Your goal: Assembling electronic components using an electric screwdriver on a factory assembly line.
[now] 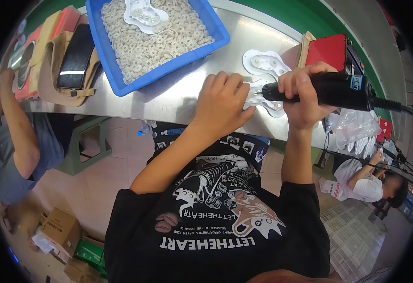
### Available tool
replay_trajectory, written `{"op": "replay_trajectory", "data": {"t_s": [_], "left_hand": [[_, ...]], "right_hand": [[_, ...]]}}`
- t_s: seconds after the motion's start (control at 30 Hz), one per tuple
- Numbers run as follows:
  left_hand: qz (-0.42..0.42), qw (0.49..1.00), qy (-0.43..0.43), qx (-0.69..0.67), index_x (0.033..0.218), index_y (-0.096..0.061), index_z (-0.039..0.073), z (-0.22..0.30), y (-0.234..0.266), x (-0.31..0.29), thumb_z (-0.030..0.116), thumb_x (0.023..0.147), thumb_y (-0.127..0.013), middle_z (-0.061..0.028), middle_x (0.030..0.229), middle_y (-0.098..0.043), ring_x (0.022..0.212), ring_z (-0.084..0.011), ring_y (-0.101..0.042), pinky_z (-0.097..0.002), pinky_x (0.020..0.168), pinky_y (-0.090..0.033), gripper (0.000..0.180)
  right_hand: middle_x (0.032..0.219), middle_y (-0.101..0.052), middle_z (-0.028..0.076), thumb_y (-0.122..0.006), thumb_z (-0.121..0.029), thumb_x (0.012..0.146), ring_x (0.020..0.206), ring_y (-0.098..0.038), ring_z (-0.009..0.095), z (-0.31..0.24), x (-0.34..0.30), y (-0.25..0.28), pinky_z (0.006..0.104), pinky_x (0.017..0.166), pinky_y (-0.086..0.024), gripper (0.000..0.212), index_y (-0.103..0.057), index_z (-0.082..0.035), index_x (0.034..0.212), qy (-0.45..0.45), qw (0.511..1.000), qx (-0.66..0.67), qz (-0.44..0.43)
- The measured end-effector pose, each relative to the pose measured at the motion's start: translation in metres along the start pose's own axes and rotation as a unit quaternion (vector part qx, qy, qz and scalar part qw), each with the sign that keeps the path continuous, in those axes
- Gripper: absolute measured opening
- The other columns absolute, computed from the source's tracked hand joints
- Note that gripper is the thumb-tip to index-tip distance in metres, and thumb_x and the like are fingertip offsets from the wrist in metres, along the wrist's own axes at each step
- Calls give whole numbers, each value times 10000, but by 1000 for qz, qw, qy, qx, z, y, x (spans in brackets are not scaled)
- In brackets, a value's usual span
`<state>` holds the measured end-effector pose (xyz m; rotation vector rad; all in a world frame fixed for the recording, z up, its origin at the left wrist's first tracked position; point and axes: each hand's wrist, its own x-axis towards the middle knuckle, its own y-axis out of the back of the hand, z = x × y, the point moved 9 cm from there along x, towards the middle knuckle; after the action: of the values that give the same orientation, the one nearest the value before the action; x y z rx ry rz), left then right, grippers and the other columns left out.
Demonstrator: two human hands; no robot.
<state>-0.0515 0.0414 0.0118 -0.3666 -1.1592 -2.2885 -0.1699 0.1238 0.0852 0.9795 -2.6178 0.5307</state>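
Observation:
My right hand (304, 96) is wrapped round a black electric screwdriver (341, 88) with a cord trailing off to the right. The tool lies nearly level, and its tip points left at a white plastic housing (275, 109) on the metal table. From the other side, my left hand (223, 101) presses curled fingers on the left edge of that housing, partly hiding it. Whether the bit touches a screw I cannot tell. Just beyond sits a second white housing (263, 61) with small round parts inside.
A blue bin (168, 70) full of small white gears (154, 47) stands at the back left, with another white housing (143, 16) on top. Left of it are a phone (75, 56) and a tan case. Right lie a red box (327, 53) and clear plastic bags (355, 127). Other people sit at both sides.

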Motion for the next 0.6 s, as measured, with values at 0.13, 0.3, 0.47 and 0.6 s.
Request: {"op": "replay_trajectory", "data": {"t_s": [0.13,0.3,0.47,0.6], "left_hand": [[-3,1000,-5,8,908,-662,63,-1,1,0,301,690,-823,-66,979,-596,925,-273,-561,-410,798,-428,361],[-13,1000,1,5,910,-654,59,-2,0,-1,298,703,-814,-70,987,-597,940,-275,-563,-415,815,-426,354],[-18,1000,-1,0,937,-642,62,-1,-1,0,298,712,-810,-71,1004,-588,954,-278,-554,-419,828,-420,367],[-34,999,6,-3,933,-635,68,-4,-5,0,299,713,-810,-70,998,-578,936,-278,-546,-421,822,-417,364]], "right_hand": [[745,-540,78,-605,34,900,552,-504,162,-4,-1,-3,368,568,-466,280,-501,-45,1148,16,999,24,-18],[766,-545,76,-607,17,897,554,-501,160,5,-2,0,365,568,-462,286,-497,-49,1152,-7,1000,-16,3],[724,-515,71,-600,12,905,532,-476,150,0,-3,-5,353,550,-457,254,-474,-56,1116,19,1000,0,-25],[706,-503,65,-605,2,911,519,-465,144,2,-6,-12,342,536,-452,237,-455,-64,1083,32,997,-13,-62]]}}
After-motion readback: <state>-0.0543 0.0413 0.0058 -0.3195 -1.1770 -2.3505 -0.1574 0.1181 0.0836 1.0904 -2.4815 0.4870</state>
